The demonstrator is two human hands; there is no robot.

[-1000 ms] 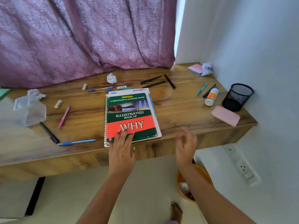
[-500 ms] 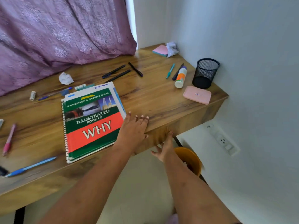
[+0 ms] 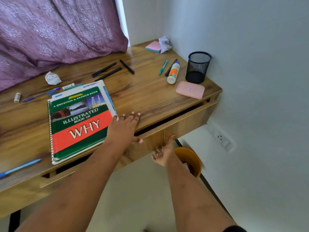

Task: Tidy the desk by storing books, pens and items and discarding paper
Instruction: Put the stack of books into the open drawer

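A green and red spiral-bound book [image 3: 78,121] titled "Illustrated Book of WHY" lies on other papers near the wooden desk's front edge. My left hand [image 3: 124,129] presses flat on the desk top just right of the book, fingers straight. Below the desk edge, my right hand [image 3: 164,153] grips the lower edge of the drawer front [image 3: 184,124], thumb up against the wood. The drawer stands slightly open, showing a dark gap. Black pens [image 3: 108,72], a teal pen [image 3: 163,66], a blue pen [image 3: 20,167] and a crumpled paper ball [image 3: 52,78] lie scattered on the desk.
A black mesh pen holder [image 3: 198,67], a glue bottle [image 3: 173,73] and a pink case [image 3: 190,89] sit at the desk's right end. Sticky notes [image 3: 153,46] and another paper ball [image 3: 164,44] occupy the far corner. An orange bin [image 3: 190,158] stands on the floor under the desk.
My left hand slid off the book onto the desk edge. My right hand dropped below the desk to the drawer front, and the drawer has come out a little. The view swung right.
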